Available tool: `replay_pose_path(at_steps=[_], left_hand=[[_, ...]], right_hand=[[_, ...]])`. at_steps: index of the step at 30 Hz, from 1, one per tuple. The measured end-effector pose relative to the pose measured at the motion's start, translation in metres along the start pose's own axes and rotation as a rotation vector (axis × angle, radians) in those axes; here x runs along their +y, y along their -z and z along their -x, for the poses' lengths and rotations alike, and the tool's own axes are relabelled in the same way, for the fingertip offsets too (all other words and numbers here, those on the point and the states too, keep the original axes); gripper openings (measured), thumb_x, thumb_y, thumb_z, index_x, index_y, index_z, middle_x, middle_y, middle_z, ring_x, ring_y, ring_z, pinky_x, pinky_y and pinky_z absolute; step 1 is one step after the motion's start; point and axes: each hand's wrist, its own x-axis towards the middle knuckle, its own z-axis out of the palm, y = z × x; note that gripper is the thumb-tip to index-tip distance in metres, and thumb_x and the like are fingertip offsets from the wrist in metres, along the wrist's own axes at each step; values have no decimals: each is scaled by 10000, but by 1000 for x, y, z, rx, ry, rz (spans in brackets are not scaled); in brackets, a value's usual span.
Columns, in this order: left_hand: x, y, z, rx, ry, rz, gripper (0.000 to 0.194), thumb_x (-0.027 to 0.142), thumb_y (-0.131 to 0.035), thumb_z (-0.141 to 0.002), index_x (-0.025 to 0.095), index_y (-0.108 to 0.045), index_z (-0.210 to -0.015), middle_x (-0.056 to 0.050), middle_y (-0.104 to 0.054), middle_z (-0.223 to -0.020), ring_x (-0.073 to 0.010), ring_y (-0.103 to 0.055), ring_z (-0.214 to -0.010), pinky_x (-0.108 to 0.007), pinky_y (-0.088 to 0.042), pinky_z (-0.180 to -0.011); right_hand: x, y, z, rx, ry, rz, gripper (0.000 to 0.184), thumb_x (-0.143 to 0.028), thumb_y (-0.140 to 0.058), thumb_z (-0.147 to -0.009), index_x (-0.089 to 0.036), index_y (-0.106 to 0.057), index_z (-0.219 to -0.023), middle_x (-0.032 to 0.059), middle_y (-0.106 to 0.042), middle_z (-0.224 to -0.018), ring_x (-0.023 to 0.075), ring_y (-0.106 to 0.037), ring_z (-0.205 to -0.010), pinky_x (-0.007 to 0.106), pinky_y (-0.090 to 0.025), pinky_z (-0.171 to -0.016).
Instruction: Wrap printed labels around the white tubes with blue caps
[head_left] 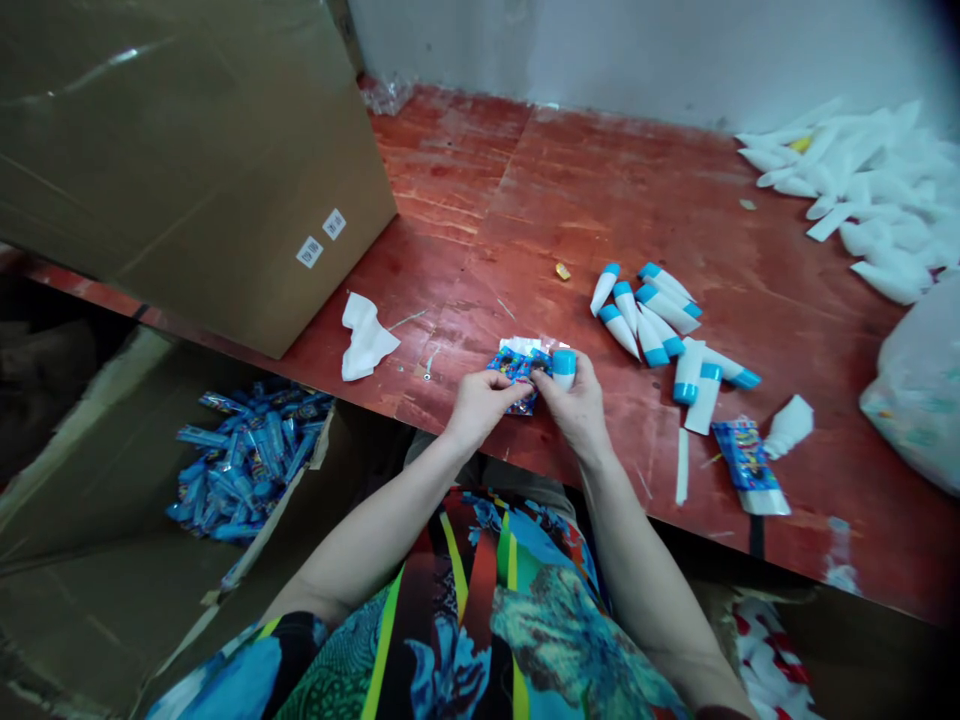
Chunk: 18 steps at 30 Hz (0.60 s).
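Note:
My left hand [480, 408] pinches a blue printed wrapper [516, 365] just above the table's near edge. The fingertips of my right hand [581, 405] grip the other side of that wrapper. A white tube with a blue cap [563, 370] is also held in my right hand, its cap pointing up and away. Several more blue-capped white tubes [664, 300] lie in a loose group to the right of my hands. Nearer the edge, on the right, rests a flat stack of the blue printed wrappers [744, 458].
A large cardboard box [225, 180] stands on the red table [465, 250] at left. Below it, an open carton [97, 520] holds many blue wrapped tubes [247, 470]. White tubes [862, 180] are heaped at far right, near a plastic bag [919, 380]. A white scrap [366, 338] lies left.

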Motion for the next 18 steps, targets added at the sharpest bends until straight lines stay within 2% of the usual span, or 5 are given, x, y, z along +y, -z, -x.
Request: replay_pose_path(at_steps=[4,7,10,13,18], left_hand=[[-5,6,-1,5,-102,-126,433,454,-965,-801,189,-699,-584,33,-594,-617,-144,-547,-706,-253,-417,-695],[-6,13,-2,-14,-95,-116,339,385,-828,-902,185,-752,-638,34,-582,-613,-143,-541,-694,-248,-411,-675],[-7,18,-2,4,-59,-98,242,337,-832,-864,187,-792,-678,36,-584,-598,-140,-530,-661,-254,-414,-654],[-9,21,-3,32,-30,-77,230,316,-889,-799,189,-779,-642,21,-626,-601,-145,-552,-657,-271,-443,-671],[-9,20,-1,45,-7,-1,217,250,-929,-762,181,-777,-624,-10,-716,-662,-141,-600,-681,-269,-468,-696]], right_hand=[[-1,2,-1,6,60,109,415,-549,-793,-815,-290,-740,-1135,65,-857,-1087,322,-802,-998,494,-642,-966],[-3,4,-2,-22,105,188,368,-492,-760,-860,-315,-760,-1183,79,-881,-1143,339,-828,-1028,491,-655,-954],[-3,3,-1,-53,142,257,381,-443,-725,-895,-316,-758,-1253,82,-886,-1223,344,-843,-1059,484,-662,-959],[-1,-1,0,-68,141,278,410,-467,-722,-904,-301,-745,-1279,78,-876,-1199,333,-837,-1022,470,-666,-929],[8,-5,-4,-36,104,124,395,-502,-818,-857,-293,-731,-1181,48,-836,-1101,283,-794,-983,437,-658,-919]])
